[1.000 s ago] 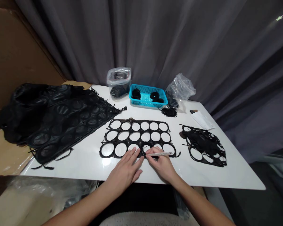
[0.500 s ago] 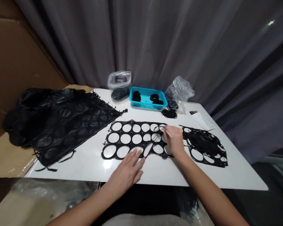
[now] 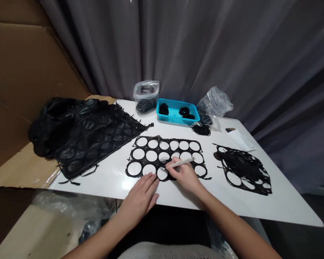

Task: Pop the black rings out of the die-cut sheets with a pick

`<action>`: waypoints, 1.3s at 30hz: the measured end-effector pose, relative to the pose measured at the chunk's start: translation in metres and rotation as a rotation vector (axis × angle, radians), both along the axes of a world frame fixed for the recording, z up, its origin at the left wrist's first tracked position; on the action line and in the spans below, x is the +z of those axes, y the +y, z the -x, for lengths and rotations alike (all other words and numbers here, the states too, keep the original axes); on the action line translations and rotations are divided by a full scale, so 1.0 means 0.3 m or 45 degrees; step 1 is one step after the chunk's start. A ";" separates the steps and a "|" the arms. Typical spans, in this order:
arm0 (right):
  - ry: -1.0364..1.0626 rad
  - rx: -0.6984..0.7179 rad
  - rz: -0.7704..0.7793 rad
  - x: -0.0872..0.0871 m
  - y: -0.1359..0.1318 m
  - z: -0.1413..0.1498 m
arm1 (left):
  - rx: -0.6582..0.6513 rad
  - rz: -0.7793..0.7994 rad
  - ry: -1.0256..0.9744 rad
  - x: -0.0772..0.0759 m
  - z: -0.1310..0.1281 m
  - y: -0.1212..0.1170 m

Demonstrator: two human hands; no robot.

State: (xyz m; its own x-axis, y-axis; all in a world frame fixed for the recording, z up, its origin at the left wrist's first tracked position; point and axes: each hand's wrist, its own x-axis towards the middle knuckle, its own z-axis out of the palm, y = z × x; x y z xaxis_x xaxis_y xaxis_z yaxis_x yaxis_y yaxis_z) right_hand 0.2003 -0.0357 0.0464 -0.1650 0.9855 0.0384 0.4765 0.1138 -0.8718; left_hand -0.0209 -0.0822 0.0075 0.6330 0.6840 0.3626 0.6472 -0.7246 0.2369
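A flat sheet of black material (image 3: 143, 161) with rows of round openings lies on the white table in front of me. My left hand (image 3: 140, 194) rests palm down at its near edge, fingers stretched out and the fingertips touching the bottom row. Pinched in my right hand (image 3: 185, 177) is a slim white pen-like tool (image 3: 181, 162), its tip low over the middle of the sheet. Thin black loops of cord (image 3: 164, 159) show by that tip; whether they are attached to the sheet I cannot tell.
A large black ringed piece (image 3: 94, 131) is heaped at the left. Behind stand a clear container (image 3: 146, 92), a blue basket (image 3: 178, 117) with black bundles, and a plastic bag (image 3: 217, 100) beside coiled black cord (image 3: 201, 130). Another black piece (image 3: 243, 165) and white paper (image 3: 241, 140) lie right.
My right hand has moved left and nearer, from the sheet's right end to its middle, still holding the white tool. My left hand stays at the near edge. The view has shifted slightly left.
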 end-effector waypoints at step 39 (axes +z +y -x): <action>-0.718 -0.474 -0.639 0.010 0.113 -0.175 | -0.007 -0.015 -0.013 0.005 0.008 -0.002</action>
State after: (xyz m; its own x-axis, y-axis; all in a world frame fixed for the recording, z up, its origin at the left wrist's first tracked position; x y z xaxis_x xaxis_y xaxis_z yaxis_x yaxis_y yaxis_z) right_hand 0.2528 -0.0018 0.0494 0.0416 0.8675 0.4957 0.9085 0.1737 -0.3801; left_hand -0.0234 -0.0828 0.0089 0.6329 0.6764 0.3768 0.6409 -0.7307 0.2351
